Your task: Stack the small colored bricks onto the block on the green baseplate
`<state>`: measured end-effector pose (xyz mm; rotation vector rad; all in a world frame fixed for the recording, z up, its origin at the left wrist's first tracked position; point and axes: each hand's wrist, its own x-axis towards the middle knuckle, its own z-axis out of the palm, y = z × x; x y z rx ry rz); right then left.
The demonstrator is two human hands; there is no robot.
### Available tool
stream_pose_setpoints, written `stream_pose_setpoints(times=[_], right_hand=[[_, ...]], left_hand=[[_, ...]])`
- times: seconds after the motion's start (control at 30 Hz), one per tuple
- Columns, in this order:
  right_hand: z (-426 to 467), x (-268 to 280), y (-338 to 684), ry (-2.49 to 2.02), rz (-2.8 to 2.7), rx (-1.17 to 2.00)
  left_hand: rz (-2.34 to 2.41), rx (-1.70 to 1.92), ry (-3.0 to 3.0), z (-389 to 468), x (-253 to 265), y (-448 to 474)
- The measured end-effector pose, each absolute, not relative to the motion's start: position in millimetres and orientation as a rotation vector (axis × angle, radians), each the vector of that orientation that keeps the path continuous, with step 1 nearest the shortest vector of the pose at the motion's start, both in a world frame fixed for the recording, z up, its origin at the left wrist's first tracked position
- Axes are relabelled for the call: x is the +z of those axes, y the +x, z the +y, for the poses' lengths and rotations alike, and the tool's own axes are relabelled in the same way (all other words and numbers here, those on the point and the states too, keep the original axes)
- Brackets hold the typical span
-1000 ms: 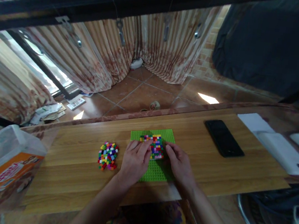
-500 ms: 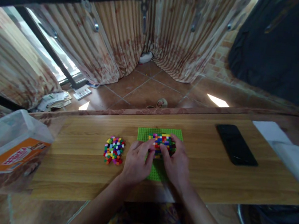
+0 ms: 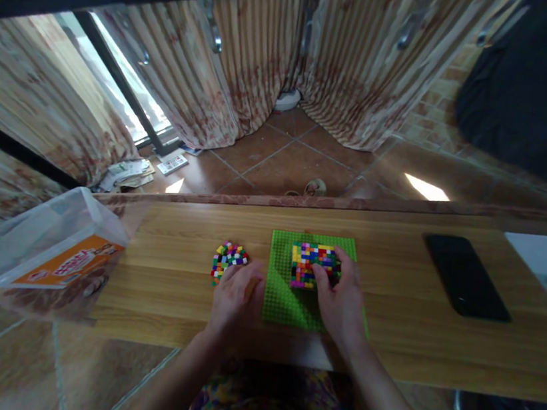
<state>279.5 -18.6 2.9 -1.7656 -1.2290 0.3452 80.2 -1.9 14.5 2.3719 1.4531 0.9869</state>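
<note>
A block of multicoloured toy bricks (image 3: 305, 263) stands on a green studded baseplate (image 3: 280, 307). My right hand (image 3: 344, 302) grips this block from its right side, the thumb over its top and the fingers around the far right edge. To the left of the baseplate, a heap of small loose bricks (image 3: 229, 256) lies on the wooden table. At the heap's near right edge is my left hand (image 3: 235, 297), its fingers apart and slightly blurred. I see nothing held in it, and it covers part of the heap.
A black phone (image 3: 466, 276) lies on the table (image 3: 168, 272) at the right, with white paper (image 3: 543, 257) beyond it. A clear plastic tub (image 3: 55, 237) with an orange label is at the left end. Curtains (image 3: 252, 61) hang behind the table.
My left hand has let go of the brick block and moved left to the loose bricks. My right hand has stayed on the block. The whole view has shifted a little.
</note>
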Motion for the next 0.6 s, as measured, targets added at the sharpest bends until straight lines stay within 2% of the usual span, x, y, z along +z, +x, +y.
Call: stream_pose_setpoints(times=[0.23, 0.6], right_hand=[[-23.0, 3.9, 286.9, -1.780, -1.182, 0.488], [-36.1, -0.9, 305.3, -1.749, -1.060, 0.484]], left_hand=[[1.774, 0.914, 2.335, 13.7, 7.3, 34.1], [1.785, 0.647, 2.492, 45.2, 6.1, 42.4]])
